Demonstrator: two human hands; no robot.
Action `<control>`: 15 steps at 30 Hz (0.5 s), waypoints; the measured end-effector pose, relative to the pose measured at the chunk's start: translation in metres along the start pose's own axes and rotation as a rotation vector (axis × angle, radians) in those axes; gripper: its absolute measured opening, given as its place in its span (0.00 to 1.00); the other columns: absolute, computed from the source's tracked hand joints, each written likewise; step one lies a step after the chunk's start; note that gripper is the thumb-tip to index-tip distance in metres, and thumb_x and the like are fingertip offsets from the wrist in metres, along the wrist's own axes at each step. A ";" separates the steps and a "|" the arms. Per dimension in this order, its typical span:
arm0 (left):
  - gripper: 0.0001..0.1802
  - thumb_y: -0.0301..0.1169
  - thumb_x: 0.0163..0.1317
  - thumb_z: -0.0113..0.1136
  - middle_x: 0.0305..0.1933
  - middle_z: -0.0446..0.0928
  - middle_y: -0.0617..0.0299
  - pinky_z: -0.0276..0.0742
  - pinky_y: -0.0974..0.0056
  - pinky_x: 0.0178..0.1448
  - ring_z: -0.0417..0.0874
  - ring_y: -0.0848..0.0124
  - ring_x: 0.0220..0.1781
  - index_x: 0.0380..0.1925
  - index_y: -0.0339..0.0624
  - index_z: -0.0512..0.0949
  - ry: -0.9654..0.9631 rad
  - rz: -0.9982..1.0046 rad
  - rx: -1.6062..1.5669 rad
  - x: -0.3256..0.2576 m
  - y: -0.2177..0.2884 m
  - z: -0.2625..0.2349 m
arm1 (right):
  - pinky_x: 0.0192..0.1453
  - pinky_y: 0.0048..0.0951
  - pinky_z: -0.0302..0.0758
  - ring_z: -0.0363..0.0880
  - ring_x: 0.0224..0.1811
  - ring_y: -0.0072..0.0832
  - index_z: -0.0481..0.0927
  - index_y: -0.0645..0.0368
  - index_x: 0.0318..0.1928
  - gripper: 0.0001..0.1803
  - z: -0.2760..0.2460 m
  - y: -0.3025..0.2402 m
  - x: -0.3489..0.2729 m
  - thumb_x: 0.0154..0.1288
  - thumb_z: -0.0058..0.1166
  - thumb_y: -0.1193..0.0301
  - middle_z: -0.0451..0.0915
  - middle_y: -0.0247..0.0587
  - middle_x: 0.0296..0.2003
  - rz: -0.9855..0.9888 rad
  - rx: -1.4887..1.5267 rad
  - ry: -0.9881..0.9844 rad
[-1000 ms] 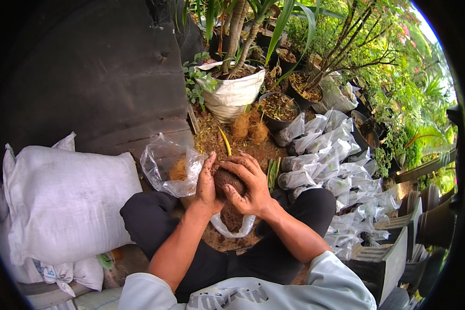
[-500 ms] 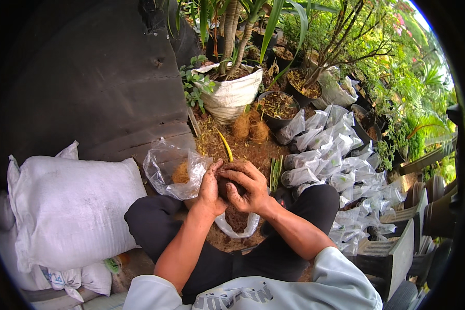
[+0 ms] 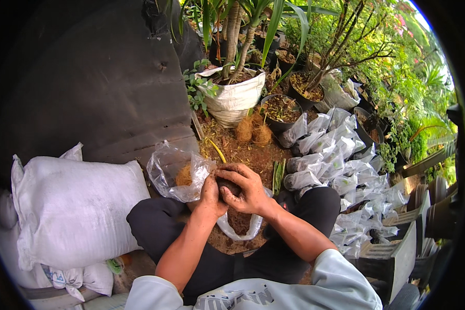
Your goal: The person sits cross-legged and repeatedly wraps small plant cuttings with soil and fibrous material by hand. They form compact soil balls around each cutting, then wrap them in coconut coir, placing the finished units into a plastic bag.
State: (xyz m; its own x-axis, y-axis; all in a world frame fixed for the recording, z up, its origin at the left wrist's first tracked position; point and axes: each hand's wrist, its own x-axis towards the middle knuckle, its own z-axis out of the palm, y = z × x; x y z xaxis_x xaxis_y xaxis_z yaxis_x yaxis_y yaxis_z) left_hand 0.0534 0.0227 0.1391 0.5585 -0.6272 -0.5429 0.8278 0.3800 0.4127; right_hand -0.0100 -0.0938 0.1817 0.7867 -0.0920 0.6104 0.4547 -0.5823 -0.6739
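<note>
Between my cupped palms is a dark, round soil ball [image 3: 229, 186], and a yellow-green shoot [image 3: 218, 151] leans left from its far side. My left hand [image 3: 211, 194] wraps the left side of it. The fingers of my right hand [image 3: 247, 187] curve over the top, with the thumb pressed on the near side. Both hands are smeared with soil. Beneath them an open clear plastic bag [image 3: 255, 225] holds loose brown soil [image 3: 238, 221]. Just left of my hands, a second clear bag [image 3: 165, 164] contains tan coconut fibre [image 3: 184, 175].
Fibre-wrapped balls [image 3: 262, 135] with shoots stand ahead on the ground, near a white sack planter [image 3: 235, 106] and a black pot [image 3: 281, 124]. Several plastic-wrapped bundles [image 3: 320, 168] line the right. A full white sack [image 3: 82, 206] lies at left, and cut leaves [image 3: 278, 175] at right.
The shoot now tilts further left and lower, as the soil ball has turned in my hands. Both hands keep their grip, and the whole view has shifted slightly.
</note>
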 end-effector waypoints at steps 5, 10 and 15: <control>0.17 0.40 0.75 0.38 0.48 0.79 0.58 0.84 0.56 0.53 0.83 0.64 0.50 0.49 0.45 0.75 -0.248 -0.075 -0.151 0.000 -0.005 -0.008 | 0.49 0.40 0.79 0.81 0.45 0.46 0.85 0.58 0.44 0.16 -0.003 -0.005 -0.008 0.53 0.62 0.68 0.82 0.46 0.45 -0.087 -0.164 -0.026; 0.21 0.47 0.76 0.41 0.48 0.80 0.58 0.83 0.55 0.56 0.83 0.62 0.50 0.51 0.44 0.76 -0.075 -0.037 -0.082 -0.004 -0.001 0.005 | 0.50 0.40 0.80 0.82 0.44 0.47 0.84 0.61 0.41 0.15 -0.003 0.006 -0.005 0.52 0.61 0.71 0.82 0.48 0.42 0.065 0.077 0.010; 0.31 0.60 0.73 0.44 0.55 0.78 0.56 0.80 0.54 0.61 0.81 0.61 0.56 0.58 0.47 0.73 -0.111 0.090 0.072 -0.014 0.004 0.025 | 0.56 0.44 0.75 0.79 0.51 0.47 0.82 0.58 0.49 0.20 -0.016 0.011 0.003 0.55 0.61 0.66 0.80 0.50 0.48 0.033 -0.065 -0.063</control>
State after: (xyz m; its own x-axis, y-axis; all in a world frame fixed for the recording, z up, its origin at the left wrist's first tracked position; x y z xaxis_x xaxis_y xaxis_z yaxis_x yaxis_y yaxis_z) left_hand 0.0477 0.0162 0.1663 0.6181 -0.6651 -0.4190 0.7663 0.3911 0.5097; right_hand -0.0097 -0.1135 0.1826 0.8266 -0.0626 0.5593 0.4015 -0.6308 -0.6640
